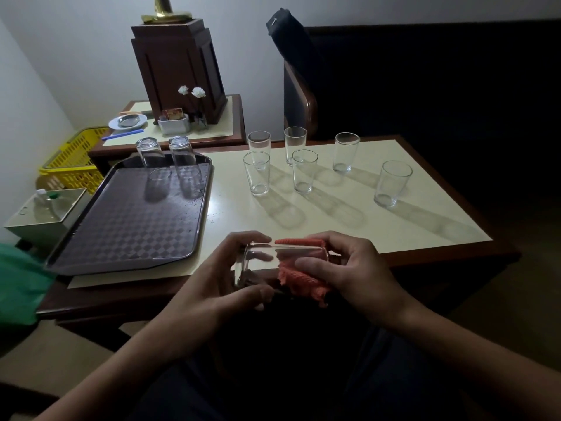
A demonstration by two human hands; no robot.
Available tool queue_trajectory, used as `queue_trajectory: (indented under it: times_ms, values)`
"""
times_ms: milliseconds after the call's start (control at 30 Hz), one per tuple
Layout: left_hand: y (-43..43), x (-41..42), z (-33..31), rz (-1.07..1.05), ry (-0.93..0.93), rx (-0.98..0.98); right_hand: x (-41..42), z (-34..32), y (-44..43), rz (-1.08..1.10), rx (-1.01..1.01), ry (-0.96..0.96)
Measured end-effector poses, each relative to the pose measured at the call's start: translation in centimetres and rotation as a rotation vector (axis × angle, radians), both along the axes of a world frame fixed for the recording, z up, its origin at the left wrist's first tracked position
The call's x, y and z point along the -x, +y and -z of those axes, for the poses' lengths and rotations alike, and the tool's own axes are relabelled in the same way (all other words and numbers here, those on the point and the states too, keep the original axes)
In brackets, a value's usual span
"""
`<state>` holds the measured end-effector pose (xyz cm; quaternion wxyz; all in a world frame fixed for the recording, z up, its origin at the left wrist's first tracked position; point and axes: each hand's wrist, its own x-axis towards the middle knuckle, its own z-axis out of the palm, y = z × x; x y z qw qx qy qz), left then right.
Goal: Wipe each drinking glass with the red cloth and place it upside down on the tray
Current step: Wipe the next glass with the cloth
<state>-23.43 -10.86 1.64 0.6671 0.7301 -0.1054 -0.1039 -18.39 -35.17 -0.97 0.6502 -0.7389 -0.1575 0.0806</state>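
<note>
A: While the left hand (239, 275) grips the base end of a drinking glass (273, 262) lying on its side, why is the mouth turned to the right?

B: So the right hand (349, 275) can work the red cloth (300, 279) at the rim. That hand is closed on the cloth, thumb pressing it against the open end, with some of it bunched over and under the mouth. I judge this as wiping in progress, held just off the near edge of the table (364, 232).

A: And the tray (127, 235)?

B: It sits at the left of the table, with a near corner overhanging. Two upturned glasses (170, 165) stand side by side at its far end, mouths down, presumably so they drain and stay clean. The rest of the tray is bare, so there is room.

A: What is left to do?

B: Six upright glasses (303, 170) stand on the tabletop to the right of the tray, all apparently empty. They look unwiped, so the task seems about a quarter done.

A: Other containers?

B: A yellow basket (76, 161) and a pale square tub (45, 217) sit beyond the tray on the left. The tub holds something I cannot identify.
</note>
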Motion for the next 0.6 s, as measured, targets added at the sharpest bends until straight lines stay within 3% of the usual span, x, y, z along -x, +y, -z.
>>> queue_trajectory:
  times_ms: [67,167,200,233,333,400,467,567,600]
  values:
    - [0.1,-0.1,-0.1,-0.001,0.005,0.009,-0.1,-0.4,0.0,0.056,0.071,-0.218]
    - [-0.3,-0.7,0.0,-0.054,0.303,0.044,-0.1,-0.4,-0.4,0.059,0.235,-0.847]
    - [-0.5,-0.7,0.1,-0.034,0.380,0.051,-0.2,-0.2,-0.6,0.044,0.240,-0.889]
    - [-0.4,-0.7,0.3,-0.008,0.388,0.048,-0.2,0.0,-0.6,0.040,0.220,-0.803]
    - [-0.1,-0.3,0.4,-0.019,0.093,-0.039,-0.1,0.3,-0.1,-0.007,0.042,-0.163]
    - [0.3,-0.3,0.5,-0.021,0.003,-0.022,-0.1,0.6,0.3,-0.004,-0.060,0.022]
    - [0.3,-0.5,0.5,0.003,0.083,0.042,0.2,0.3,0.2,0.029,-0.014,-0.195]
    - [-0.5,-1.2,0.6,-0.006,0.380,0.119,0.6,-0.2,-0.7,-0.028,0.180,-0.770]
    - [-0.8,-1.3,0.6,0.017,0.427,0.117,0.5,-0.2,-1.1,-0.049,0.220,-0.816]
